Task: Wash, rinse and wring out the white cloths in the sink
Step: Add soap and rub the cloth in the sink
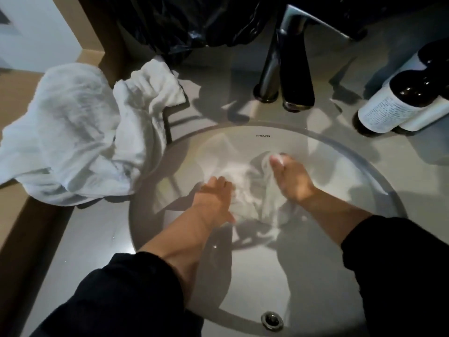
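A wet white cloth (252, 190) lies bunched in the bottom of the round white sink (345, 166). My left hand (213, 198) grips the cloth's left side, its fingers curled into the folds. My right hand (290, 177) holds the cloth's right side, and its thumb and fingers pinch a raised fold at the top. Both hands are inside the bowl and blurred by motion. A pile of dry-looking white cloths (80, 135) lies on the counter left of the sink, one corner hanging over the rim.
A dark faucet (289, 66) stands behind the sink, no water visibly running. Two dark bottles with white labels (398, 103) stand at the back right. A black plastic bag (194, 20) sits at the back. The overflow hole (272, 319) is at the sink's near wall.
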`<state>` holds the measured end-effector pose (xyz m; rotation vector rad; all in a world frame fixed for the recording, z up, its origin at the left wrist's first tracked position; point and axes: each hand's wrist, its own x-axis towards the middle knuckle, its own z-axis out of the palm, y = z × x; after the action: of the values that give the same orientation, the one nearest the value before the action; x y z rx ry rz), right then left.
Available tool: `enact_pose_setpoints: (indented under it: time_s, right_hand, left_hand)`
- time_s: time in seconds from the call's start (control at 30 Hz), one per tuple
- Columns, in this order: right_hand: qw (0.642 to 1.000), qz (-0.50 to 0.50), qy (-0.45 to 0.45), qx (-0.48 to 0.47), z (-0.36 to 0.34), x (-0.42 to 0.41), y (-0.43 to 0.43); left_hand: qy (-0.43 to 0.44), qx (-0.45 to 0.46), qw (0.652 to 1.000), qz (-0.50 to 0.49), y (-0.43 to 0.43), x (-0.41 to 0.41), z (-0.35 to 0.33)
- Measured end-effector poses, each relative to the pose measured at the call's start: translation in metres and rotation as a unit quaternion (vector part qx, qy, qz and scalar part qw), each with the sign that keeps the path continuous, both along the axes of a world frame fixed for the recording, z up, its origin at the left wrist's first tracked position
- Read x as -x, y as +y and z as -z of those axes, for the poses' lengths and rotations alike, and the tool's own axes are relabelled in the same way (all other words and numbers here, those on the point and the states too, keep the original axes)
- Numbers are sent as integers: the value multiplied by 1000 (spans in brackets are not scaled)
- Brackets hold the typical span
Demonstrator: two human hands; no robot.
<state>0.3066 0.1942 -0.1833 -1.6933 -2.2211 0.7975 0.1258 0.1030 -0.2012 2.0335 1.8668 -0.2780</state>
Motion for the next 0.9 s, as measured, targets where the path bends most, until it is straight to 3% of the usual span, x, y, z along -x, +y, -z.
enact_pose_setpoints:
  time_s: [0.07,0.13,0.23,0.33,0.47,0.53,0.63,0.73,0.83,0.9]
  right_hand:
    - [998,52,36,4,-10,-9,-5]
    - [995,22,40,-85,-7,-4,-29]
    - [969,-114,-110,-191,25,12,-69]
    - [927,-202,-254,-187,51,19,-69]
    - [907,-235,-260,-235,61,20,-33]
    - [909,-236,-266,-217,56,26,-28]
    - [942,-221,-207,-146,39,30,-16]
    - [991,-74,-83,-75,15,15,-4]
    - [996,73,-7,-50,3,-17,-10]
    - [992,111,62,-24,-3,-27,-23]
  left_hand:
    - [9,8,1000,-16,-3,0,-4]
    - [23,25,999,-35,-2,2,-5]
    - [68,-8,997,-27,-4,4,-2]
    - [90,-51,994,-28,-3,2,6]
    - [100,-146,984,-17,0,2,18]
    - [89,-132,987,-20,2,-1,15]
    - [93,-36,994,-53,4,-8,10]
    - [107,-26,992,-68,6,-10,2]
    - [120,-67,990,-18,3,-11,-1]
    - [84,-50,994,55,-3,-11,5]
